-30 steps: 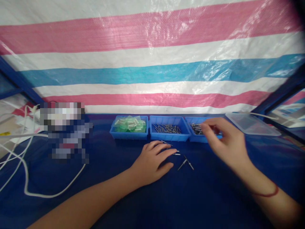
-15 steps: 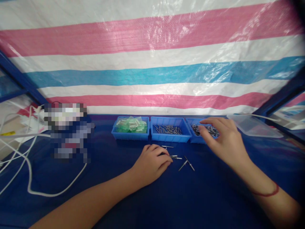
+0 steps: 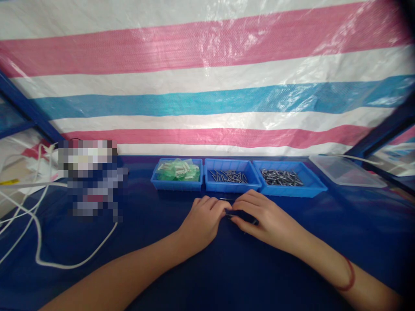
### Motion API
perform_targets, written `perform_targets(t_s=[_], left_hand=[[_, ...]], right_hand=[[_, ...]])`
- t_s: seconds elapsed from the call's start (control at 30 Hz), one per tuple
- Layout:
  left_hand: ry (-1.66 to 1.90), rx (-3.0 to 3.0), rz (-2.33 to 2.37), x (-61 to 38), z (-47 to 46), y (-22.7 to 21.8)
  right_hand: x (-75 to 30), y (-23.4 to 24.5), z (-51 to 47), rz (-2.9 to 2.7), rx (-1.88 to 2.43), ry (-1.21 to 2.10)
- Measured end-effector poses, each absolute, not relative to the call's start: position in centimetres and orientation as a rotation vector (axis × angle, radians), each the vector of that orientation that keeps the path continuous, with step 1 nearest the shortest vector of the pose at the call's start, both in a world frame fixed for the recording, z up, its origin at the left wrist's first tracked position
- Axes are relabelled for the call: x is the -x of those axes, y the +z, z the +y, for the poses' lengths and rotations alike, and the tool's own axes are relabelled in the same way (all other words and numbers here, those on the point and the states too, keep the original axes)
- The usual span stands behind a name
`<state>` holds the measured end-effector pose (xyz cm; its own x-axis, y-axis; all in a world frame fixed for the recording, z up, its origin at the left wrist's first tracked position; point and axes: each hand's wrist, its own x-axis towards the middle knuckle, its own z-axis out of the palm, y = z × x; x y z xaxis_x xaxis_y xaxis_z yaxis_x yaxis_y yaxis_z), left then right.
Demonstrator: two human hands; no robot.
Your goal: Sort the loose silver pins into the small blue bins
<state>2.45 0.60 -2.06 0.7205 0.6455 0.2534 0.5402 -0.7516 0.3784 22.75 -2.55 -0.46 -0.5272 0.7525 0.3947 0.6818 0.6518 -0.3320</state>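
Note:
My left hand [image 3: 205, 220] rests on the blue table with its fingers curled together, pinching a slim metal blind rivet [image 3: 228, 215] at the fingertips. Opposite it, my right hand [image 3: 264, 216] brings thumb and fingers round to the same rivet, its tips almost meeting the left ones. Another rivet [image 3: 226, 199] lies just beyond the fingers. My right hand largely covers other loose rivets [image 3: 255, 221] on the table. Behind the hands, the middle blue bin [image 3: 231, 187] holds long rivets, and the right blue bin [image 3: 293, 191] holds many metal pieces.
A left blue bin [image 3: 178, 185] contains small green-and-clear packets [image 3: 178, 169]. At the back right lies a translucent plastic lid [image 3: 350, 172]. White cables [image 3: 40, 242] run along the left side, near blurred items. A striped plastic sheet [image 3: 207, 103] hangs behind the table.
My right hand has moved from over the right bin, down and left, to meet the left hand, and now covers the loose rivets. My left hand stays nearly in place.

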Motion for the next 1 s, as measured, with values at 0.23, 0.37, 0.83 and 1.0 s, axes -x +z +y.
perform_targets(t_s=[0.23, 0.37, 0.83, 1.0], left_hand=[[0.738, -2.442, 0.818, -2.3, 0.7, -1.8], [0.885, -2.248, 0.859, -2.4, 0.8, -1.6], [0.983, -1.999, 0.878, -2.4, 1.2, -1.1], [0.982, -1.985, 0.862, -2.4, 1.2, -1.0]], right_hand=[[-22.2, -0.5, -2.8, -2.309, 1.168, 0.230], [-22.0, -0.6, -2.9, -2.118, 1.208, 0.340], [-21.3, -1.1, -3.1, -1.953, 1.191, 0.651], [-21.4, -1.2, -3.1, -1.949, 1.186, 0.682]])
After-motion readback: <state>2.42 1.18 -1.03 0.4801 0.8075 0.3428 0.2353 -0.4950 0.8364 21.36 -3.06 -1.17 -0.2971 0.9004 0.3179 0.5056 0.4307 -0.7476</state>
